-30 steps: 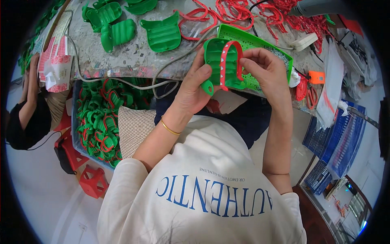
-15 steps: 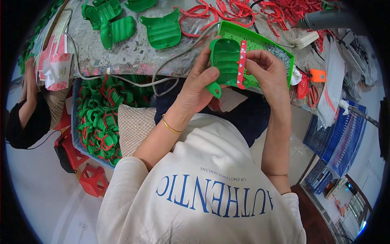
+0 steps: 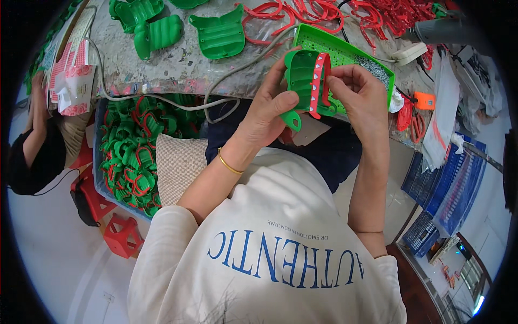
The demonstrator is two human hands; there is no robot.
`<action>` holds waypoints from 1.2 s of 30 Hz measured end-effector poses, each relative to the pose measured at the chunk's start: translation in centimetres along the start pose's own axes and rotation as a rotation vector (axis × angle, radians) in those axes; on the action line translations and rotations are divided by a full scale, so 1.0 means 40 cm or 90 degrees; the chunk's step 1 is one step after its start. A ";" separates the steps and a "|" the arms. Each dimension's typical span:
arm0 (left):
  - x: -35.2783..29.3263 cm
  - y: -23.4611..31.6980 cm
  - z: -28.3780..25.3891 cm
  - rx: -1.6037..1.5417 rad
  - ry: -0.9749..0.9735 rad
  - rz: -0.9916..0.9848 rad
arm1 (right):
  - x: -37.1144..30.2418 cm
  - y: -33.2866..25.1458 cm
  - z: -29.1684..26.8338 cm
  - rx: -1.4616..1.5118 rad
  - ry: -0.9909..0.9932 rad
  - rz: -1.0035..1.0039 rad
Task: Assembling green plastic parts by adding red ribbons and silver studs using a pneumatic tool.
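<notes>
A red toothed strip held against a green shell, 2 hands at work.
In the head view, the left hand [image 3: 268, 110] gripped the ridged green shell [image 3: 300, 78] by its left side, thumb pressed on the near side, above the worktop's [image 3: 156, 70] front edge. The right hand [image 3: 357, 93] pinched the curved red strip [image 3: 317, 81] on its outer side, between thumb and fingertips, so that the strip stood across the shell's right edge. The green tray [image 3: 319, 40] lay just behind. Good handling here seemed to ask for a firm left hold and a light right pinch: squeezed hard, the thin strip could have bowed; seated squarely, with both ends level, it would have sat evenly along the shell.
</notes>
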State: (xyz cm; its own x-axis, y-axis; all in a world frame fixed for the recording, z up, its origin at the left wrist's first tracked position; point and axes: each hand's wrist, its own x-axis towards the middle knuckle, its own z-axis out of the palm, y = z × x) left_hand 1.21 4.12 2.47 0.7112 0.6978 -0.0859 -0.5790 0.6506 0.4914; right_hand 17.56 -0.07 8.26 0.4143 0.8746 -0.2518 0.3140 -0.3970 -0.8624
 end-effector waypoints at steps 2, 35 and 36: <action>0.001 -0.006 -0.007 0.002 0.004 0.023 | -0.003 -0.011 0.007 -0.022 0.011 -0.001; -0.018 -0.030 -0.008 -0.278 -0.129 -0.216 | -0.032 0.007 -0.040 0.277 -0.215 0.064; -0.022 -0.043 -0.011 -0.302 -0.103 -0.226 | -0.036 0.008 -0.037 0.300 -0.231 0.076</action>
State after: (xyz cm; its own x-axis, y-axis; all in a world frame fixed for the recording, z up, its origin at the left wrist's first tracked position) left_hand 1.41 2.54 1.33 0.9233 0.3833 -0.0232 -0.3831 0.9236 0.0146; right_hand 18.35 -1.86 8.99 0.0796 0.9033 -0.4216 -0.1629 -0.4055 -0.8995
